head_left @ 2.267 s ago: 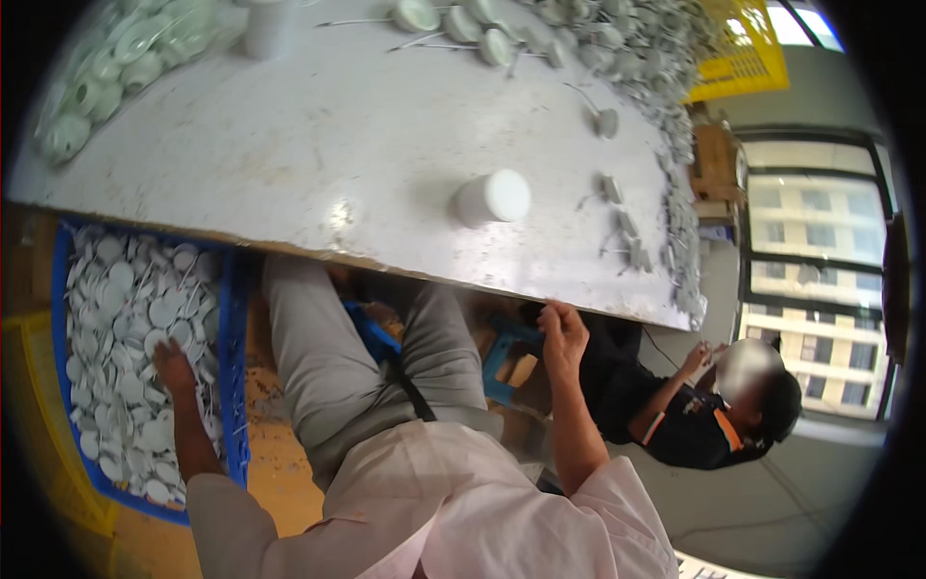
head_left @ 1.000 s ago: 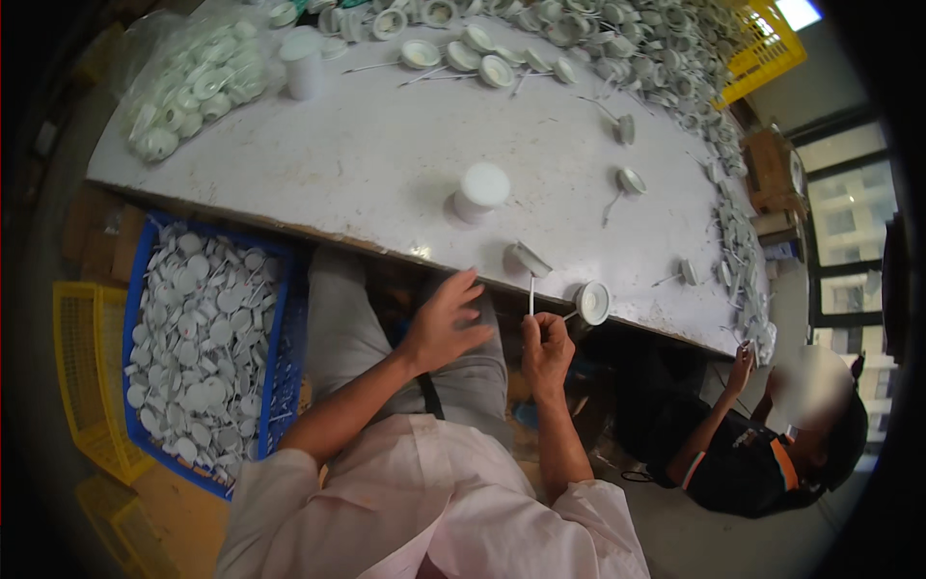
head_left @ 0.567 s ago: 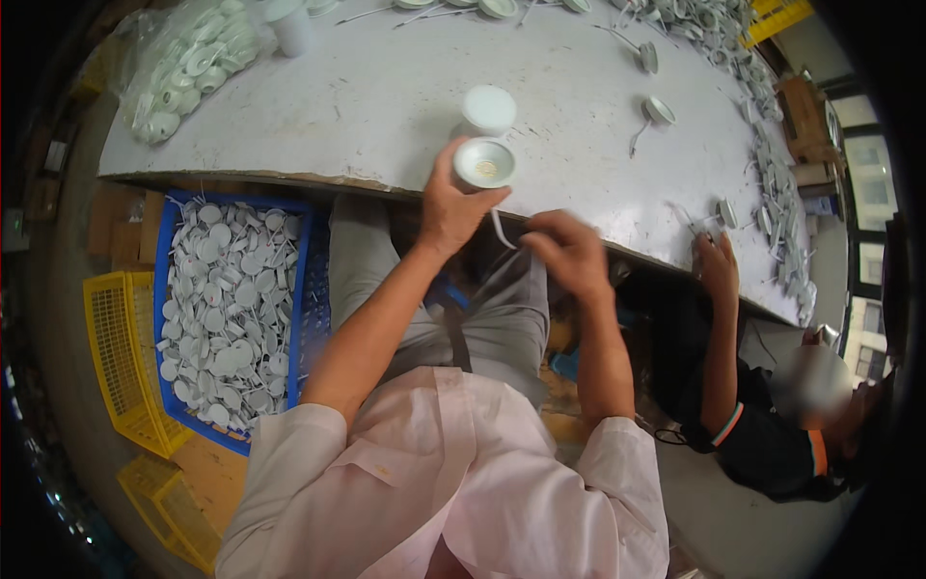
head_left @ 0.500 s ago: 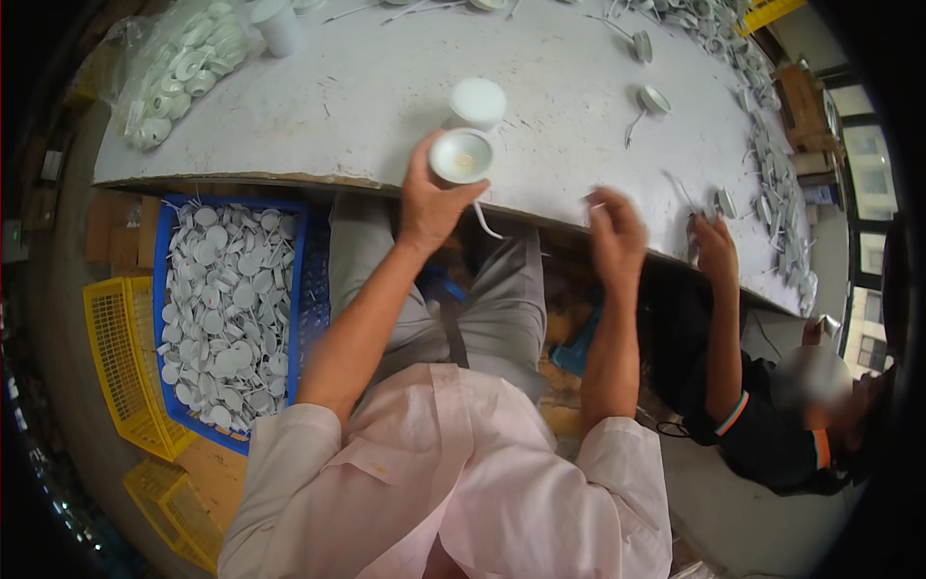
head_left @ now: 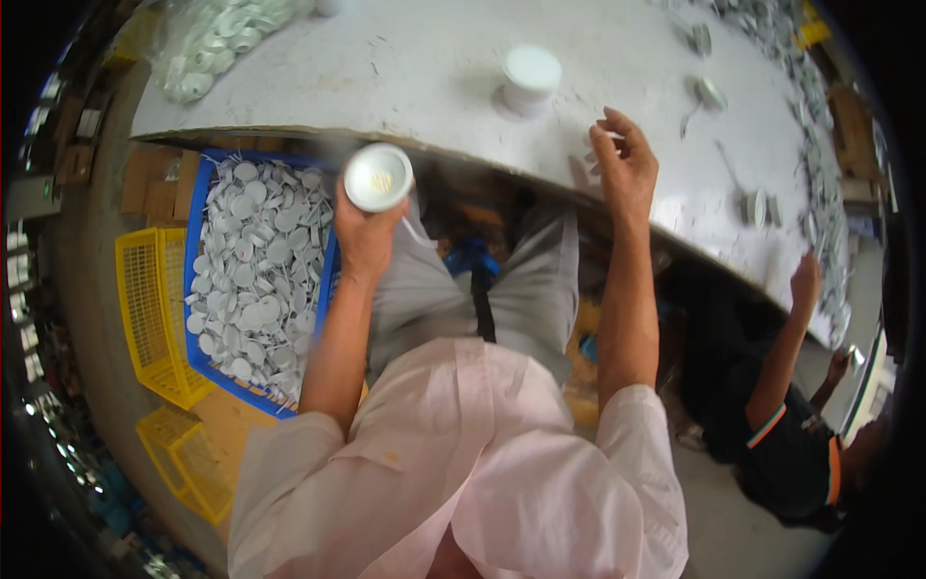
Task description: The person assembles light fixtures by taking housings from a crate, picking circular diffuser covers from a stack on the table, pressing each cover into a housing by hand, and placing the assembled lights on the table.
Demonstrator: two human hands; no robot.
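My left hand (head_left: 365,243) is wrapped round a small round white LED light (head_left: 378,179), its face turned up with yellowish dots at the centre. A white cable hangs down beside it. The hand is off the table's front edge, near the blue crate (head_left: 334,280) on the left. Over the table (head_left: 405,77) my right hand (head_left: 629,174) holds nothing, its fingers bent and apart. A white cylindrical block (head_left: 531,82) stands on the table between and beyond my hands.
The crate brims with similar white lights (head_left: 253,261). Yellow baskets (head_left: 149,318) stand left of it. A clear bag of white rings (head_left: 217,43) lies at the table's far left. Loose lights (head_left: 712,94) and a heap line the right side, where a co-worker's hand (head_left: 804,282) reaches in.
My left hand has carried the light left, away from the cylindrical block and past the table edge. My right hand has risen slightly over the table. The whole view has shifted.
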